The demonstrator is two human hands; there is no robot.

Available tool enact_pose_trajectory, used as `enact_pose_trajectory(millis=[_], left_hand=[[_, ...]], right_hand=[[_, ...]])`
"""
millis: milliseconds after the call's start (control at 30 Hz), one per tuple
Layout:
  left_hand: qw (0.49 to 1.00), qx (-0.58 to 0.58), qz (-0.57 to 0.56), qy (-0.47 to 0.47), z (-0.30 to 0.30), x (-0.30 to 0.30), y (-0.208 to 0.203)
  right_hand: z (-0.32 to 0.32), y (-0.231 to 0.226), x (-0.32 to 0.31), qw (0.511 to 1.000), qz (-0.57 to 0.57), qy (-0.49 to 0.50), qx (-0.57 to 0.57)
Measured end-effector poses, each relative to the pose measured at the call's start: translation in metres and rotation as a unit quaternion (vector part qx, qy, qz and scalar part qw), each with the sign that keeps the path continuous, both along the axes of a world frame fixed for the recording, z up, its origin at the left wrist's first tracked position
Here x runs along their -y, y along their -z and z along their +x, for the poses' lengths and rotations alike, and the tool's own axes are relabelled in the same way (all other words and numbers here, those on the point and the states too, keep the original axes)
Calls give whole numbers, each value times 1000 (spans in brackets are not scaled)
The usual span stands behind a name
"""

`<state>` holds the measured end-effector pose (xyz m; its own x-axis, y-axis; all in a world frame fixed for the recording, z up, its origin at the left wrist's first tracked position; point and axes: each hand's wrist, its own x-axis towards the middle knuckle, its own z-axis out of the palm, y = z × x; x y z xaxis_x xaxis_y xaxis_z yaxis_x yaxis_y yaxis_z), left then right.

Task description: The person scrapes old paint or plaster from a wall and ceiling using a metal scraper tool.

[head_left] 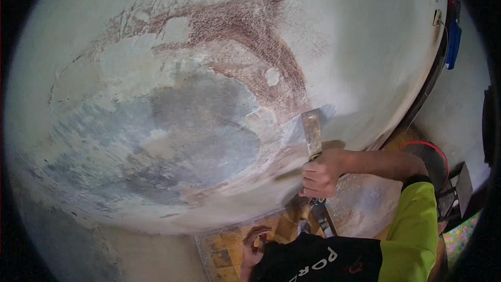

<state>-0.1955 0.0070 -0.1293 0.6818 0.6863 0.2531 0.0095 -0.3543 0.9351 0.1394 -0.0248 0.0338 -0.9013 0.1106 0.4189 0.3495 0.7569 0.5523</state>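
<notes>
My right hand (323,172) is closed round the handle of a putty knife (312,130). The knife points up, its flat, stained metal blade against the wall (376,62) at the right edge of a large patched area. Damp-looking grey filler (292,131) shows beside the blade tip. The patch has a broad grey middle (203,115) and a rough reddish-brown band (282,60) curving over its top and right side. Low in front of my body, my left hand (254,245) hangs with loosely bent fingers, the thumb apart, and nothing visible in it.
A dust-covered pale surface (365,198) lies below my right forearm. Beneath my right hand, dark tool-like items (322,219) are partly hidden. Yellow-brown patterned floor (224,253) shows below. A red-rimmed round container (438,159) stands right; a blue object (454,44) hangs beyond the wall's edge.
</notes>
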Motion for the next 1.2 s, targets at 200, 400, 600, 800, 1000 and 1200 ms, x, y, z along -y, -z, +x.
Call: enact_pose_trajectory(millis=[200,400,600,800,1000,1200], left_hand=[[1000,-3,27,-5,-35,-14,0],[1000,8,5,17,-64,-36,8],[997,-42,49,45,-81,-58,5],[997,-23,22,72,-86,-76,18],[993,-37,27,113,-85,-85,25],[992,-43,-1,114,-76,-83,10]], right_hand=[[-24,56,42,960,-62,237,-138],[-117,120,65,737,-405,402,-362],[-135,123,79,633,-415,490,-432],[-145,111,155,286,-152,280,-904],[-167,155,194,177,-135,93,-970],[-200,208,164,-110,-135,-85,-981]])
